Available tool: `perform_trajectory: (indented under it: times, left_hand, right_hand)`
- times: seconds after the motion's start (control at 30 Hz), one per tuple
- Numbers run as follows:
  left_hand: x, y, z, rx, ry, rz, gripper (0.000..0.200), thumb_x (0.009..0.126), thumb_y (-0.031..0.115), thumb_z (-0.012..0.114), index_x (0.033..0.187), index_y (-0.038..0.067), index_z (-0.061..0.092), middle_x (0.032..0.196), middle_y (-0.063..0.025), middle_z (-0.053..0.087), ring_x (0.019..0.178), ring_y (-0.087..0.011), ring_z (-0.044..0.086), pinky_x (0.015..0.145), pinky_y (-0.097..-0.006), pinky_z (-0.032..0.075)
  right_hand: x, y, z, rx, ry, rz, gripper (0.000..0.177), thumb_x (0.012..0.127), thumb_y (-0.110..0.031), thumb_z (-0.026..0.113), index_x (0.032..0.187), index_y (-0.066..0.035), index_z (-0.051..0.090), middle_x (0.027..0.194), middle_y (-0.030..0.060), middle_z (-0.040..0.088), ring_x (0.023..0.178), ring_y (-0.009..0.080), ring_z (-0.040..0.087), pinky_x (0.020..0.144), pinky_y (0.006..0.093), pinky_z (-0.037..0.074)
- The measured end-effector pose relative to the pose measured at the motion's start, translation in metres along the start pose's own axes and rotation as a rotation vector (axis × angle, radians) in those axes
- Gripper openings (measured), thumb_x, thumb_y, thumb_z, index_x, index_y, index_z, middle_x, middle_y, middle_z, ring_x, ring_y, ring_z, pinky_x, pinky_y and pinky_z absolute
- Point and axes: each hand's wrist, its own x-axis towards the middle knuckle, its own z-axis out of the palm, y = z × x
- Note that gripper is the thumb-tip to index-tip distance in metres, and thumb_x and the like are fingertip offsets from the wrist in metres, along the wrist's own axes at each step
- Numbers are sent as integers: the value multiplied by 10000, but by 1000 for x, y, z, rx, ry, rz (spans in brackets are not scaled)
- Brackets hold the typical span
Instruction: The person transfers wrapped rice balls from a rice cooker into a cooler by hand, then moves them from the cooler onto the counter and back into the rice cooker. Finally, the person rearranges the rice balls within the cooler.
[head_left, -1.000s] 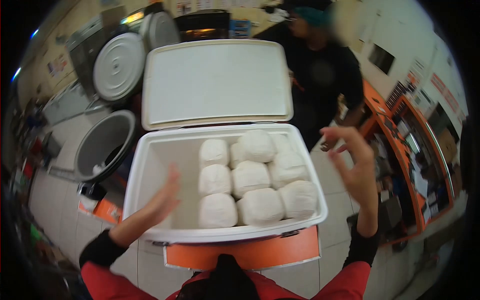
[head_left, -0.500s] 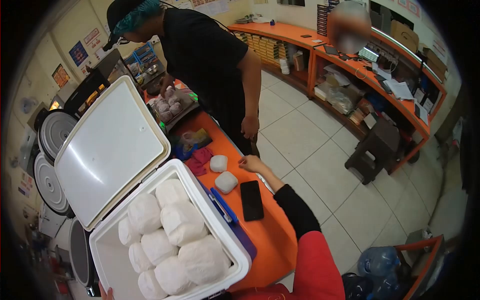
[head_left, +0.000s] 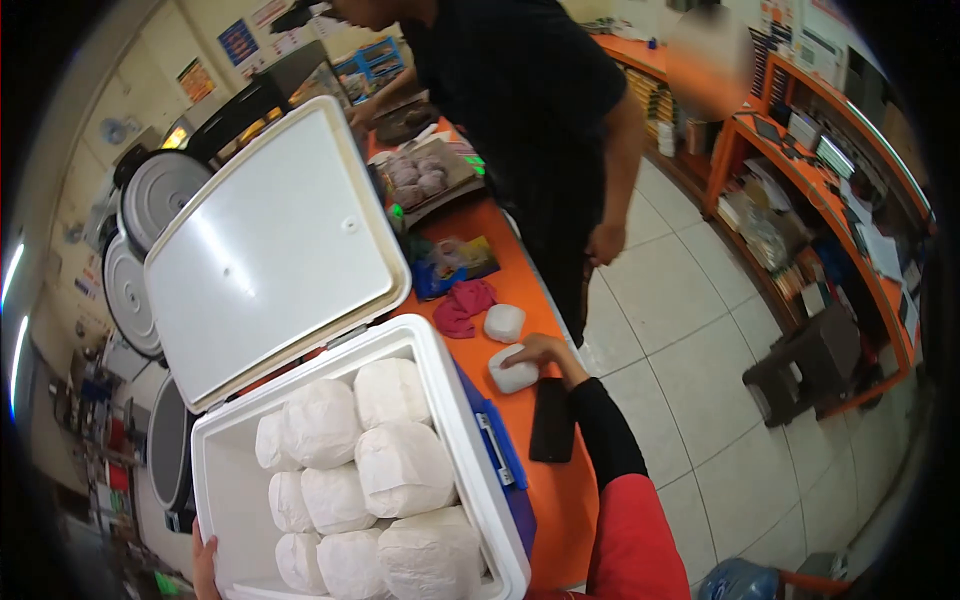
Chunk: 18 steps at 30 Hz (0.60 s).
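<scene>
My right hand (head_left: 545,355) is closed over a white wrapped bundle (head_left: 511,371) on the orange counter (head_left: 560,500). Just beyond it lies a second white bundle (head_left: 504,322), beside a pink cloth (head_left: 464,306). A black phone (head_left: 552,421) is below my right wrist. The open cooler (head_left: 436,375) holds several larger white wrapped bundles (head_left: 405,470); its lid (head_left: 280,250) is tilted back. At the cooler's lower left edge, my left hand (head_left: 205,565) rests against the outer wall, its fingers partly visible.
A co-worker in black (head_left: 530,110) stands across the counter near a tray of round purplish items (head_left: 418,178). Large pot lids (head_left: 165,200) stand at the left. A shelf desk (head_left: 800,180) and a dark stool (head_left: 808,365) are at the right, over a tiled floor.
My right hand has moved from beside the two small bundles onto the nearer one. The view has shifted, and the co-worker's far arm has reached farther away from the tray.
</scene>
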Motion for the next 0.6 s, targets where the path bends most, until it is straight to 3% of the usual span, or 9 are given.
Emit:
perform_trajectory:
  times: [0.1, 0.13, 0.2, 0.27, 0.3, 0.4, 0.47, 0.6]
  left_hand:
    - [-5, 5, 4, -15, 15, 21, 586, 797, 46, 473, 1340, 6, 255, 1290, -125, 388, 1178, -208, 370, 990, -292, 274]
    - [-3, 6, 6, -20, 20, 29, 596, 785, 39, 479, 1337, 3, 257, 1275, -119, 401, 1166, -201, 379, 983, -285, 282]
    - [5, -21, -9, -12, 52, 22, 600, 774, 42, 482, 1333, 12, 269, 1269, -114, 408, 1167, -198, 379, 985, -287, 278]
    - [-3, 8, 8, 46, 72, -7, 600, 777, 59, 508, 1331, 19, 281, 1276, -108, 404, 1178, -196, 369, 992, -288, 266]
    - [-6, 9, 5, 86, 81, 3, 601, 777, 65, 520, 1328, 19, 286, 1279, -108, 403, 1182, -197, 365, 996, -289, 261]
    - [1, -11, -3, 162, 107, 23, 597, 779, 84, 551, 1319, 17, 304, 1284, -112, 399, 1192, -200, 357, 1006, -292, 246]
    - [3, -30, -11, 159, 136, 25, 590, 783, 96, 567, 1311, 14, 318, 1284, -118, 398, 1197, -205, 354, 1011, -294, 239]
    - [-3, 12, 9, 193, 133, 27, 563, 802, 116, 566, 1302, 10, 330, 1282, -117, 399, 1199, -203, 354, 1012, -293, 239]
  right_hand:
    - [-17, -19, -20, 515, 103, -11, 641, 658, -501, 681, 1081, -31, 574, 921, 80, 606, 854, 211, 600, 676, 392, 517]
    - [-6, -21, -24, 617, 189, -56, 621, 695, -485, 657, 1108, -32, 563, 964, 84, 605, 882, 196, 588, 707, 358, 498]
    - [39, -10, -33, 554, 380, -292, 574, 736, -457, 626, 1109, -25, 565, 989, 87, 611, 863, 183, 591, 717, 311, 477]
    - [47, -21, -38, 455, 380, -176, 561, 715, -464, 648, 1051, -16, 600, 962, 91, 630, 850, 198, 615, 722, 294, 480]
    - [85, 9, -32, 384, 336, -294, 542, 711, -447, 659, 1051, -27, 604, 954, 81, 634, 862, 190, 609, 738, 304, 477]
    - [75, -13, -20, 363, 208, -363, 478, 702, -363, 680, 1044, -36, 611, 944, 95, 638, 867, 191, 609, 752, 301, 476]
    - [69, -12, -13, 281, 248, -360, 444, 704, -317, 671, 1038, -30, 612, 927, 96, 640, 842, 194, 613, 744, 302, 479]
    - [27, -14, 6, 400, 260, -490, 321, 760, -199, 611, 1011, 1, 595, 904, 102, 631, 786, 161, 598, 697, 297, 479]
